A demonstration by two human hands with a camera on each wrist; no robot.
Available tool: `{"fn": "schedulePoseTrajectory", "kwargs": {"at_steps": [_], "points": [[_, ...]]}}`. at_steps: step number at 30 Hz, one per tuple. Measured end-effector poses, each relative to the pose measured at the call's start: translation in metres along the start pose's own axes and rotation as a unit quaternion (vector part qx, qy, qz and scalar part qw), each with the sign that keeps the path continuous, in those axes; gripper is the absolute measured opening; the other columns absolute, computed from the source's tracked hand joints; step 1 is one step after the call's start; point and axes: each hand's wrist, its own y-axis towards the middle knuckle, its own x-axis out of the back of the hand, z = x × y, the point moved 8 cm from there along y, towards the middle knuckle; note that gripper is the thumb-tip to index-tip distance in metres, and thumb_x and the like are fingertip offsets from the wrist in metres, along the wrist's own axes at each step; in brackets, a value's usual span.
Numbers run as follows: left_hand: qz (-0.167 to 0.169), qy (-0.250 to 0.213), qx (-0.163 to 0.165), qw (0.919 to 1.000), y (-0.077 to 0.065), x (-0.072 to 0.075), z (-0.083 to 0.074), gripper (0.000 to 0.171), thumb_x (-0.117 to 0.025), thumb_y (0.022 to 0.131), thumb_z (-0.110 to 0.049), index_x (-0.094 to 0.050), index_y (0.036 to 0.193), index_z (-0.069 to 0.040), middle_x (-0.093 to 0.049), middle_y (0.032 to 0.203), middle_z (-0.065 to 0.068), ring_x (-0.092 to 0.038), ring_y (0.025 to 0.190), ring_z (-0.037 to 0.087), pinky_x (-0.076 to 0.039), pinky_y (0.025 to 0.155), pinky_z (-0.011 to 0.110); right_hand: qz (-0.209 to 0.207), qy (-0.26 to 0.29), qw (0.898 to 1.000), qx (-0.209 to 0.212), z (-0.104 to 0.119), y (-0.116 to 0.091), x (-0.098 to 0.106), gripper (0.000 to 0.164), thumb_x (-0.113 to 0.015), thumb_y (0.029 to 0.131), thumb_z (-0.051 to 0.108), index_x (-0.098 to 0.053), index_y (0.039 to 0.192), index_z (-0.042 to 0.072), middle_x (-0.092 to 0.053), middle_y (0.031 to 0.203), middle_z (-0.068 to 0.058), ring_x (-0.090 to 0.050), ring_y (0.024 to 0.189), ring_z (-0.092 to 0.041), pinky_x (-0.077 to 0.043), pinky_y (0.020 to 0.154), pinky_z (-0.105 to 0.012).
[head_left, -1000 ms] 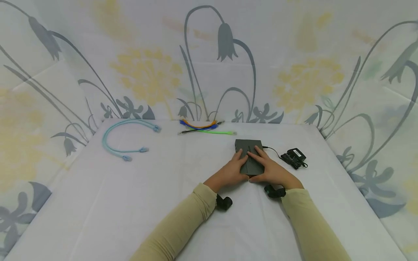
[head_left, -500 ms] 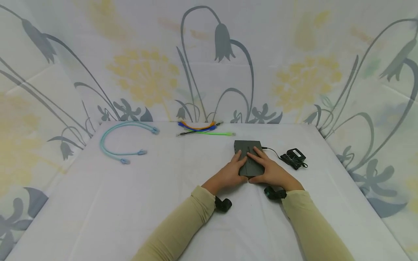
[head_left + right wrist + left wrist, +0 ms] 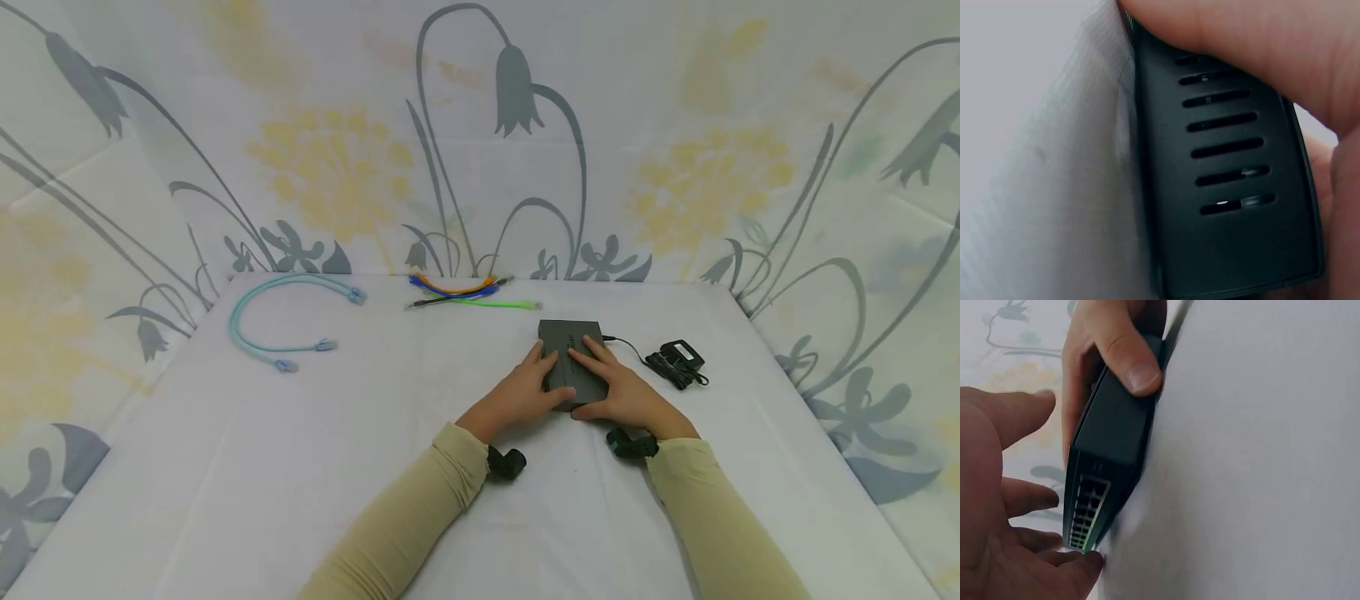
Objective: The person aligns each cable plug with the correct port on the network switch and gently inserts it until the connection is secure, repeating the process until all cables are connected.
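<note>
A dark network switch (image 3: 561, 335) lies on the white tabletop, right of centre. My right hand (image 3: 628, 398) grips its right part, with the thumb on the near side and the fingers over the top. In the right wrist view that thumb lies along the slotted side of the switch (image 3: 1222, 247). My left hand (image 3: 519, 397) is at its left side with fingers spread. In the left wrist view the left hand (image 3: 1004, 506) has its thumb apart from the casing and fingertips right by the row of ports (image 3: 1088, 512).
A black power adapter (image 3: 681, 357) with a bundled cord lies to the right, its lead plugged into the switch. Several short patch cables (image 3: 457, 292) in orange, blue, black and green lie at the back. Light-blue cables (image 3: 243, 321) curve at the back left.
My left thumb has come off the near edge of the switch, and the left hand has shifted slightly left. The right hand keeps its hold.
</note>
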Motion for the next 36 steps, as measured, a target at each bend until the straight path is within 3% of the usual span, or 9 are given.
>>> {"fn": "schedulePoseTrajectory", "kwargs": {"at_steps": [5,13,24,36], "points": [[-0.019,0.015,0.002,0.9997,0.000,0.012,0.004,0.068,-0.044,0.101,-0.047,-0.022,0.155,-0.014,-0.013,0.163,0.011,-0.024,0.148,0.031,-0.029,0.117,0.047,-0.005,-0.008,1.000,-0.001,0.002,-0.002,0.002,0.099,-0.079,0.073,0.053,-0.025,0.154,0.032,0.000,0.165,0.000,-0.008,0.148,-0.044,-0.027,0.109,-0.066],[-0.043,0.050,-0.015,0.9977,0.008,0.028,0.010,0.062,-0.046,0.102,-0.036,-0.024,0.154,-0.010,-0.030,0.157,0.012,-0.033,0.144,0.027,-0.032,0.116,0.042,-0.001,-0.009,1.000,-0.004,0.004,-0.001,-0.001,0.100,-0.079,0.073,0.054,-0.024,0.154,0.033,0.000,0.165,0.001,-0.008,0.149,-0.043,-0.027,0.109,-0.066],[-0.067,0.124,-0.010,0.9900,0.029,0.049,0.029,0.060,-0.048,0.102,-0.029,-0.027,0.152,-0.005,-0.036,0.153,0.017,-0.035,0.143,0.029,-0.031,0.117,0.039,-0.004,-0.012,1.000,-0.012,0.000,-0.002,0.001,0.100,-0.080,0.071,0.055,-0.025,0.153,0.036,-0.001,0.165,0.004,-0.009,0.149,-0.041,-0.028,0.109,-0.066],[-0.065,0.201,0.001,0.9774,0.046,0.061,0.041,0.063,-0.051,0.100,-0.032,-0.029,0.151,-0.002,-0.036,0.153,0.017,-0.033,0.143,0.030,-0.030,0.117,0.040,-0.004,-0.002,1.000,-0.007,0.001,-0.002,0.000,0.100,-0.080,0.071,0.054,-0.026,0.153,0.035,-0.001,0.165,0.004,-0.008,0.149,-0.041,-0.028,0.109,-0.065]]}}
